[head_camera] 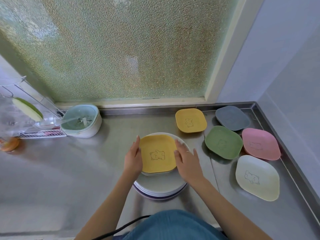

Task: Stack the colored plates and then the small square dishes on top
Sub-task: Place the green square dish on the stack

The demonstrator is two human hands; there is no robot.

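Observation:
A stack of round plates [160, 188] stands on the steel counter in front of me, white on top with a purple rim at the bottom. A yellow square dish with a bear drawing [158, 153] lies on top of it, over another pale square dish whose edge shows below. My left hand [133, 159] presses flat against the dish's left edge. My right hand [187, 161] presses against its right edge. To the right lie loose square dishes: yellow [191, 120], blue-grey [232, 118], green [223, 142], pink [260, 146] and white [257, 177].
A pale green strainer basket in a white bowl [81, 121] sits at the back left beside a wire rack [41, 133]. A frosted window [121, 49] rises behind the counter [69, 161]. The counter's raised rim [284, 144] runs along the right.

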